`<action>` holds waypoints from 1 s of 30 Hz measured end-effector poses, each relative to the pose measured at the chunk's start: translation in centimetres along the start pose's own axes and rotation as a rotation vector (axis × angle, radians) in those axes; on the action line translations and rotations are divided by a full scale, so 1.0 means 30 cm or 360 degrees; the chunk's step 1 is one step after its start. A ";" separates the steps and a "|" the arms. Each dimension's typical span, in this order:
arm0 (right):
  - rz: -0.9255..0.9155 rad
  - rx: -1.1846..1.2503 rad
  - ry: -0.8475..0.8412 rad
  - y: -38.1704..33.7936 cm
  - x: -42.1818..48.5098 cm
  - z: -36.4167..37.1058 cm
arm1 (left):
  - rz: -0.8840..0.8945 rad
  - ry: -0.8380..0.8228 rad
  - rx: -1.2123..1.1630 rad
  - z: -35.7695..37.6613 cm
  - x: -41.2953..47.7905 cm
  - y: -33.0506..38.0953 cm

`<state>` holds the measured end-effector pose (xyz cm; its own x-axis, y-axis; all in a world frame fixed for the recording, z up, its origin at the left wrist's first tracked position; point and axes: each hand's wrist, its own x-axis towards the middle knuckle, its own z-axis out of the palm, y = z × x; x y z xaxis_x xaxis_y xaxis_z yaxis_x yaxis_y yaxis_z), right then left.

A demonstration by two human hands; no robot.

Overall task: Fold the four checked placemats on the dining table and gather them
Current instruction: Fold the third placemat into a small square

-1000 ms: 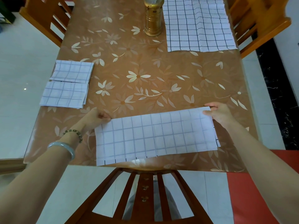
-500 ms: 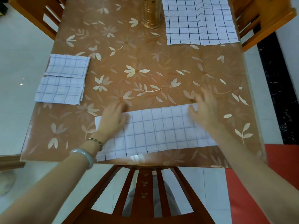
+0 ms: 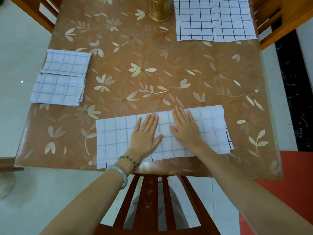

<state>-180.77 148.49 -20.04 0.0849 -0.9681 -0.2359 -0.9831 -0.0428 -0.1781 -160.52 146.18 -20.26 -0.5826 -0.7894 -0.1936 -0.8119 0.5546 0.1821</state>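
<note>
Folded placemats (image 3: 58,89), two, lie touching at nine o'clock on the dining table (image 3: 152,65). At six o'clock, left hand (image 3: 145,133) and right hand (image 3: 184,129) press flat, fingers straight, on the half-folded placemat (image 3: 115,133). An unfolded placemat (image 3: 215,19) waits at one o'clock. The half-folded layers look offset at the right end, so pressing may crease that in.

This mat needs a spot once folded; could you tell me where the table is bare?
Bare: brown floral table's middle, between folded checked placemats left, gold metal canister and unfolded checked placemat beyond, half-folded placemat under left hand and right hand. Crowded: near edge.
</note>
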 end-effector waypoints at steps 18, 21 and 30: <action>0.0559 0.0210 -0.0158 0.437 0.020 -0.254 | 0.0140 -0.0047 -0.0070 -0.132 -0.047 -0.115; 0.0621 0.0319 -0.0262 0.448 0.047 -0.277 | 0.0252 -0.0069 -0.0231 -0.142 0.023 -0.010; 0.0940 0.1683 -0.0356 0.471 -0.046 -0.298 | 0.0098 -0.0397 0.0065 -0.126 0.073 0.029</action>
<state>-196.23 147.01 -13.70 -0.2001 -0.7029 -0.6826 -0.2736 0.7091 -0.6499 -162.36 143.94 -16.88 -0.6177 -0.6672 -0.4162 -0.7725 0.6138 0.1626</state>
